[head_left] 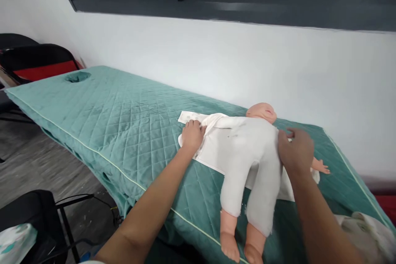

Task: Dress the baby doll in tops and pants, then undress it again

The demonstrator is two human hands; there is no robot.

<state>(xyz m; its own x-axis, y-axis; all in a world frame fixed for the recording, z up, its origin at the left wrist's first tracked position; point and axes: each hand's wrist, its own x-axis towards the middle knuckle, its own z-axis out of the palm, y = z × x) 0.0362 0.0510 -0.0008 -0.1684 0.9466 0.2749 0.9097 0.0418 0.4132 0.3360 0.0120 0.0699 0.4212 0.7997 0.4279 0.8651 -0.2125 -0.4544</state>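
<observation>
A baby doll (250, 142) with a white cloth body lies on the bed, its head towards the wall and its bare feet towards me. Spread beneath it is a white baby garment (215, 148), with one sleeve out to the left. My left hand (192, 135) is closed on the garment near that sleeve, fingers bent over the cloth. At the doll's right side in view, my right hand (296, 150) has its fingers curled in. What they hold, if anything, is hidden. A doll hand (321, 166) shows beyond my right wrist.
A green quilted cover (130, 119) drapes the long bed, which has a face hole (78, 76) at its far left end. Crumpled pale cloth (365, 231) lies at the right front. Black chairs (34, 214) stand at the left, one with a white package (17, 241) on it.
</observation>
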